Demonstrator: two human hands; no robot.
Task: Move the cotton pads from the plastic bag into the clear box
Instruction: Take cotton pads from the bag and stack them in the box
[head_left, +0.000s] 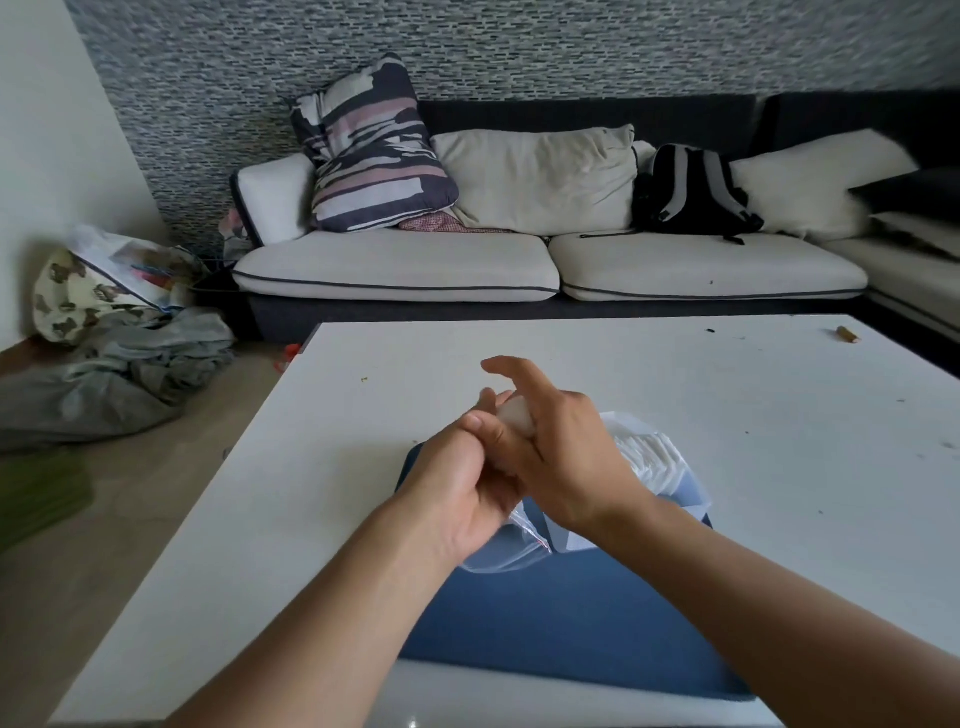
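White cotton pads (652, 457) sit stacked in the clear box (670, 480) on the blue mat (571, 623). Both hands meet above the table (727, 415): left hand (462, 488) clutching the plastic bag (511, 545), right hand (561, 457) pinching another pad (517, 415). Transfer looks partly done.

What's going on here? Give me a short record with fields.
surface: white table with a blue mat
left hand: grips the plastic bag
right hand: holds something white, likely cotton pads, index finger extended
clear box: behind the right hand, white pads inside
background: sofa, backpack
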